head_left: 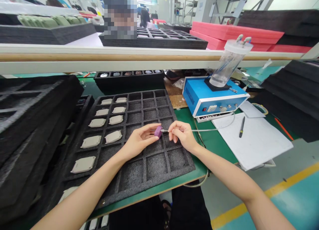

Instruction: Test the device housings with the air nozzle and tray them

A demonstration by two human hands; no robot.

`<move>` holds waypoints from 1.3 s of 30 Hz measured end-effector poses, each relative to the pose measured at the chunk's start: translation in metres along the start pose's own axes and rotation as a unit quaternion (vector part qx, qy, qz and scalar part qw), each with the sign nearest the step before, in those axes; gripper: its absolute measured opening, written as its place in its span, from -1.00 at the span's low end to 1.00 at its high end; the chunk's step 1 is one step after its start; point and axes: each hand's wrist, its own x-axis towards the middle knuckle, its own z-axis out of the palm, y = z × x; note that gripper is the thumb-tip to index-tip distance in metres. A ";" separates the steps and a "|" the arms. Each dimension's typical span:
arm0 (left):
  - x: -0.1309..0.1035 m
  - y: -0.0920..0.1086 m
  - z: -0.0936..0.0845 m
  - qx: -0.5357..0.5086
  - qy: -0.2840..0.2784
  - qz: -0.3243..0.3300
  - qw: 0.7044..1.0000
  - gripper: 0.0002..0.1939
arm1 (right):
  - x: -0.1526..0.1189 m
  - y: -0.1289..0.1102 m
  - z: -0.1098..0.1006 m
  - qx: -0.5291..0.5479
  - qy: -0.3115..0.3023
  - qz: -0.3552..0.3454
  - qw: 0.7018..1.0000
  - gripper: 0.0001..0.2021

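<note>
My left hand (139,137) pinches a small purple piece (158,131) between thumb and fingers. Closed around the end of a thin clear tube (206,129) is my right hand (183,134), and the tube's slim tip (164,130) points left and meets the purple piece. Both hands hover over a black foam tray (156,183) divided into square pockets. Flat beige parts (113,136) lie in its left columns. From my right hand the tube runs to a blue control box (214,99) with a clear cylinder (229,65) on top.
Stacked black foam trays (37,123) rise at the left. White sheets (256,143) with a pen (242,126) lie at the right. A shelf edge (149,65) crosses behind, bearing more trays and pink foam (234,32). A person stands beyond the shelf.
</note>
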 end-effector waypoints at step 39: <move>0.001 -0.001 0.000 -0.045 -0.007 0.008 0.999 -0.55 | -0.001 0.000 0.000 0.006 -0.002 -0.009 1.000 -0.92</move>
